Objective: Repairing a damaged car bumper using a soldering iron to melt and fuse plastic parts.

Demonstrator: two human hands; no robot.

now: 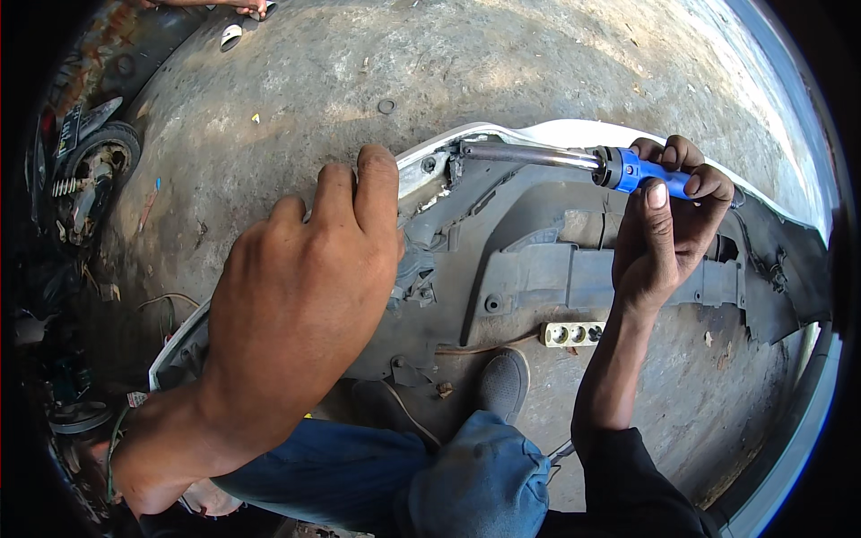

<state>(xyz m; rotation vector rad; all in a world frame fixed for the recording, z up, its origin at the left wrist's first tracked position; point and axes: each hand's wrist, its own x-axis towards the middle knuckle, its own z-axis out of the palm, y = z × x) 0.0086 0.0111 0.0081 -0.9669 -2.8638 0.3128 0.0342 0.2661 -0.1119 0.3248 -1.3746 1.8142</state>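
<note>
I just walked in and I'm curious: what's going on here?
A person's right hand is holding a blue-handled tool, its long metal end pointing at the edge of a big white panel. The left hand is at that same edge; I can't tell whether it's gripping. On the floor, a power strip lies near the person's shoe.

At 10 o'clock in the head view, the licence plate on the motorcycle carries light characters on a dark ground, tilted and too small to read reliably.
</note>
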